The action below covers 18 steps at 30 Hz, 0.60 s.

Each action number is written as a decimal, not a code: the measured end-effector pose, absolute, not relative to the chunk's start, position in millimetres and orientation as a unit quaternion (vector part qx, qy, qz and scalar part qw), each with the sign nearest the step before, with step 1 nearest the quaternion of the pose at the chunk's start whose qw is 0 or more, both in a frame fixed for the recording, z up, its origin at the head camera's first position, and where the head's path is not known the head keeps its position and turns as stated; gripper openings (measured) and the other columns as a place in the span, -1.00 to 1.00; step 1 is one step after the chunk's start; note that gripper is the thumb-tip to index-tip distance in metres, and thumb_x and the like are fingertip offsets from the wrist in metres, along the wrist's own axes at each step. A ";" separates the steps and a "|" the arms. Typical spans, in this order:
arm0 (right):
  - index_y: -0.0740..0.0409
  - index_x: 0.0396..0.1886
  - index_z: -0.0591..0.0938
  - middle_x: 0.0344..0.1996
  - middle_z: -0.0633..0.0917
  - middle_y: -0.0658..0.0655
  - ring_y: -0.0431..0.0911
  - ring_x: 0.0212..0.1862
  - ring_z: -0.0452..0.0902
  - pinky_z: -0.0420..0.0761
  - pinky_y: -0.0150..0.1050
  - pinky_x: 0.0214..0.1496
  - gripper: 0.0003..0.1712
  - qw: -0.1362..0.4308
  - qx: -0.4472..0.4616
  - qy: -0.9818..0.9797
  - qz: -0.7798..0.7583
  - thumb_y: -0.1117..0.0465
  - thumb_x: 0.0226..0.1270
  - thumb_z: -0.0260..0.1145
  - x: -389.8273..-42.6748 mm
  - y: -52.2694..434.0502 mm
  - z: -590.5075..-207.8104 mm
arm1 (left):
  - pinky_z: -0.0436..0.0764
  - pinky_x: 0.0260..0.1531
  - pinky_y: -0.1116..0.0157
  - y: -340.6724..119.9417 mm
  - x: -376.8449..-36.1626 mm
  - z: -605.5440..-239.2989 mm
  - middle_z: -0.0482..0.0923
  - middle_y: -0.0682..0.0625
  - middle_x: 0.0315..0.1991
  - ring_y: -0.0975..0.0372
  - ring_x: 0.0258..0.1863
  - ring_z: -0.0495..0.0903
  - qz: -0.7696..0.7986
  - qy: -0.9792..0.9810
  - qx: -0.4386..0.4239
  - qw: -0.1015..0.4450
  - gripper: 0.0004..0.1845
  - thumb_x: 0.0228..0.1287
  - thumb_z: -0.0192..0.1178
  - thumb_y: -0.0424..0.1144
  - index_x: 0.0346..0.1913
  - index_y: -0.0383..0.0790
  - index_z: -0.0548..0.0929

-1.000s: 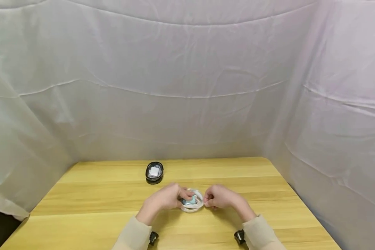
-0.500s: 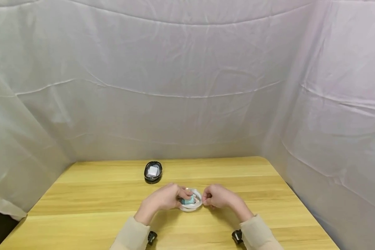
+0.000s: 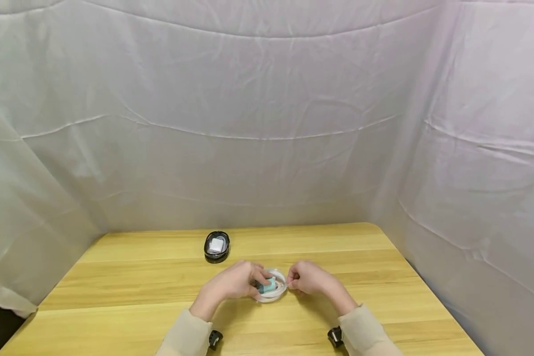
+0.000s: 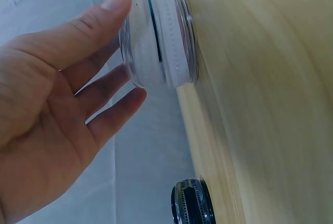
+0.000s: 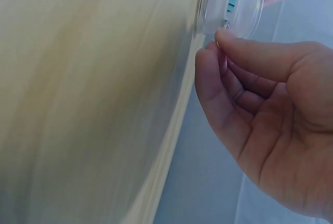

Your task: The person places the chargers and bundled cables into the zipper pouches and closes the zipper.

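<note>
Hands (image 3: pixel 238 280) (image 3: pixel 310 278) still at the clear case (image 3: pixel 272 298) (barely shifted).

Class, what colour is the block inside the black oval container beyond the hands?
The block is white; the head view shows it best.

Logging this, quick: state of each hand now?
Left hand: holding the clear container.
Right hand: pinching something small at the container's edge; unclear what.

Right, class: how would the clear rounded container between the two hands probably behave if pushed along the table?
The clear container would probably slide rather than roll, being low and broad. Its glossy walls may feel slippery. It seems fairly stiff: no dent shows where the left hand grips it.
</note>
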State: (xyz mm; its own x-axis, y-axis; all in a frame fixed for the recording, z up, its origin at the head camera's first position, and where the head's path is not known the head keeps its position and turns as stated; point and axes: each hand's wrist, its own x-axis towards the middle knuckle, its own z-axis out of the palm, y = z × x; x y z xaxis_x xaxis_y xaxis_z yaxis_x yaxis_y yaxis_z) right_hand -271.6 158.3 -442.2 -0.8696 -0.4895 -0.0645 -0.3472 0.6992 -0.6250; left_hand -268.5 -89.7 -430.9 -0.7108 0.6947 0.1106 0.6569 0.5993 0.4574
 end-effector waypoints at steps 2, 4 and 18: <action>0.22 -0.39 0.66 -0.51 0.66 0.10 -0.08 -0.49 0.59 0.59 -0.30 -0.47 -0.86 0.112 -0.226 0.915 -0.315 0.46 0.38 0.33 -271.7 157.6 -442.0 | 0.57 0.31 0.09 -90.3 -269.4 -430.9 0.73 -0.02 0.15 0.03 0.27 0.61 0.243 0.891 0.382 0.041 -0.59 -0.01 0.60 -0.33 -0.01 -0.18 0.83; 0.23 -0.39 0.67 -0.51 0.66 0.11 -0.09 -0.50 0.59 0.59 -0.30 -0.47 -0.86 0.111 -0.223 0.915 -0.317 0.47 0.37 0.32 -271.8 156.5 -441.9 | 0.56 0.32 0.07 -91.0 -270.4 -430.7 0.73 -0.03 0.15 0.03 0.27 0.61 0.251 0.888 0.383 0.046 -0.59 0.00 0.60 -0.31 -0.01 -0.19 0.83; 0.16 -0.41 0.64 -0.51 0.62 0.04 -0.15 -0.51 0.54 0.57 -0.34 -0.48 -0.84 0.080 -0.223 0.925 -0.297 0.43 0.38 0.36 -272.8 151.4 -442.9 | 0.64 0.16 0.23 -94.0 -272.4 -433.2 0.75 0.04 0.09 0.15 0.15 0.66 0.297 0.878 0.370 0.058 -0.67 0.15 0.52 -0.28 0.01 -0.14 0.84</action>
